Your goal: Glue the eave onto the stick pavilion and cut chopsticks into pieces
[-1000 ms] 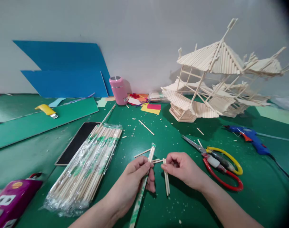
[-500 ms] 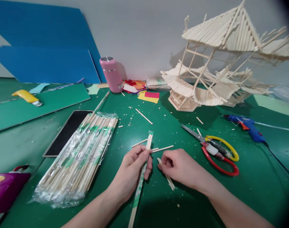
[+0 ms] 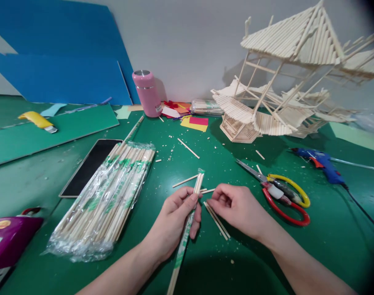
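Note:
My left hand (image 3: pixel 181 215) is closed around a slim wrapped pair of chopsticks (image 3: pixel 183 246), held at a slant with the sealed end pointing away from me. To its right, my right hand (image 3: pixel 236 207) has its fingers curled into a pinch; what they hold, if anything, is hidden. Just below those fingertips lie a few short cut sticks (image 3: pixel 217 221), side by side on the green table. Another short stick (image 3: pixel 208 191) runs behind the right hand's knuckles, and one more short stick (image 3: pixel 185 181) rests beyond the left hand.
A bag of wrapped chopsticks (image 3: pixel 107 196) overlaps a dark phone (image 3: pixel 85 168) on the left. Scissors (image 3: pixel 276 190) and a blue glue gun (image 3: pixel 322 162) lie right. A stick-built pavilion model (image 3: pixel 236 127) and pink flask (image 3: pixel 147 94) stand at the back. A yellow cutter (image 3: pixel 36 119) lies left.
My right hand has shifted slightly up and right, off the short sticks, and now covers part of the stick behind it. The short sticks lie more spread apart. My left hand keeps its hold.

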`<state>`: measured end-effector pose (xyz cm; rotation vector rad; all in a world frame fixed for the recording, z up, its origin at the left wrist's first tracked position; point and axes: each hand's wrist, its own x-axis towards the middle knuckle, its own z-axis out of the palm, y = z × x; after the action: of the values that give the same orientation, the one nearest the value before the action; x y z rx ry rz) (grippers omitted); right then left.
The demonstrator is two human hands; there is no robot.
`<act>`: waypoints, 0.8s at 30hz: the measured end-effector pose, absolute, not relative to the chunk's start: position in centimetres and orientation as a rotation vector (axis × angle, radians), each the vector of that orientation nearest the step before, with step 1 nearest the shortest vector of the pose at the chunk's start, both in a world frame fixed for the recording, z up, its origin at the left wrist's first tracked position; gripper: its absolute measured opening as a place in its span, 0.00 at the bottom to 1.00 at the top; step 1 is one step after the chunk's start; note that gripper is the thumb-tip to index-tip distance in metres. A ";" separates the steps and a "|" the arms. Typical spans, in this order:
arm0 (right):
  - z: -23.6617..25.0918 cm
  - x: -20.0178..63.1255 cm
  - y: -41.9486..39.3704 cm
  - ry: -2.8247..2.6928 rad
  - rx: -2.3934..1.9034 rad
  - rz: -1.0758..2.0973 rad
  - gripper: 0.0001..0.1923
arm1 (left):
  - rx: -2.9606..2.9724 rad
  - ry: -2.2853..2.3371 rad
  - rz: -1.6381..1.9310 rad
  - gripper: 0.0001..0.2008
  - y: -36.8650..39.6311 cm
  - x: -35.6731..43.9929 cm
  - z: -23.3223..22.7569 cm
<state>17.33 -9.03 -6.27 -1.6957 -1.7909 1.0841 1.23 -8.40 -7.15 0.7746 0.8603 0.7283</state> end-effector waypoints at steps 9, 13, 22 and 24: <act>-6.5 16.7 -8.9 -1.260 -1.236 1.358 0.11 | 0.811 0.677 0.590 0.07 -9.1 1.9 -7.2; -6.9 16.4 -9.1 -1.143 -1.204 1.422 0.11 | 0.752 0.626 0.562 0.08 -9.4 2.0 -7.5; -6.7 18.2 -7.5 -0.665 -1.129 1.108 0.09 | 0.766 0.727 0.380 0.12 -10.2 2.5 -7.0; -6.7 18.7 -7.1 -0.557 -1.093 1.043 0.09 | 0.808 0.775 0.401 0.13 -10.4 2.5 -7.1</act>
<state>18.73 -7.10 -6.69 -1.0933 -0.5572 1.0431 2.52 -10.38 -7.12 0.8082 0.7755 0.4015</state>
